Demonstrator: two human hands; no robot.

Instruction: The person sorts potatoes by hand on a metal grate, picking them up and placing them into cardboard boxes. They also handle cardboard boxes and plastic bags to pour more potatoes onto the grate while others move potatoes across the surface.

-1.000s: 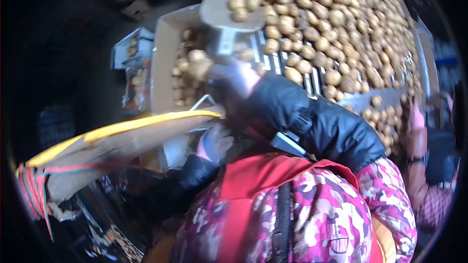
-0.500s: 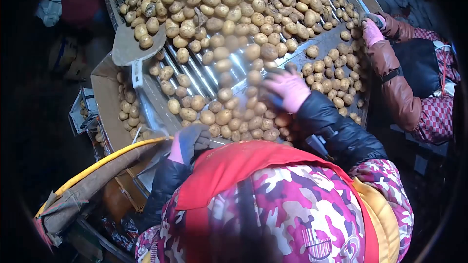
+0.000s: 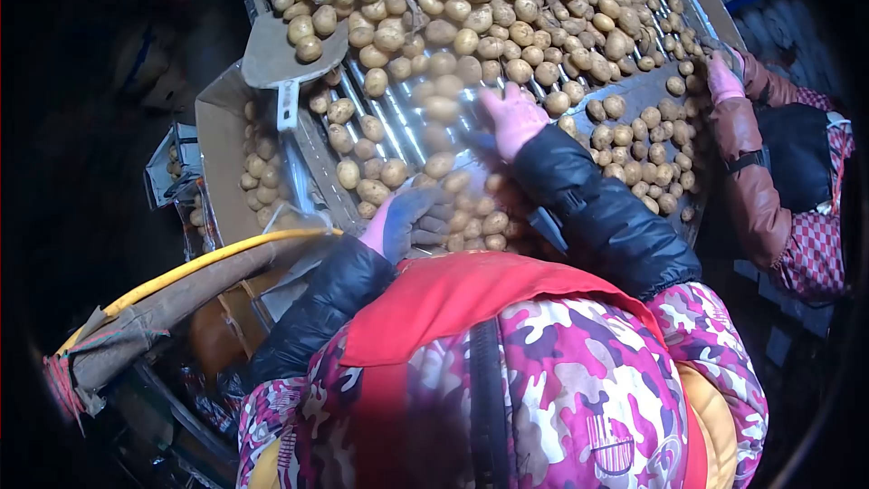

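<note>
Head view: our right hand [image 3: 512, 118] reaches out over the potatoes [image 3: 471, 41] on the roller table [image 3: 398, 131], fingers spread flat, gripping nothing. Our left hand [image 3: 405, 222], gloved, rests at the near edge among potatoes, fingers loosely curled; we cannot tell if it holds one. A co-worker's hand [image 3: 724, 80] touches the far right side.

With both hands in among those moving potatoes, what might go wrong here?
The right hand reaches over the metal rollers; a glove fingertip might catch in a gap between them. The potatoes lie thick, so a bad one may slip past. The co-worker's hand works close by and might bump.
</note>
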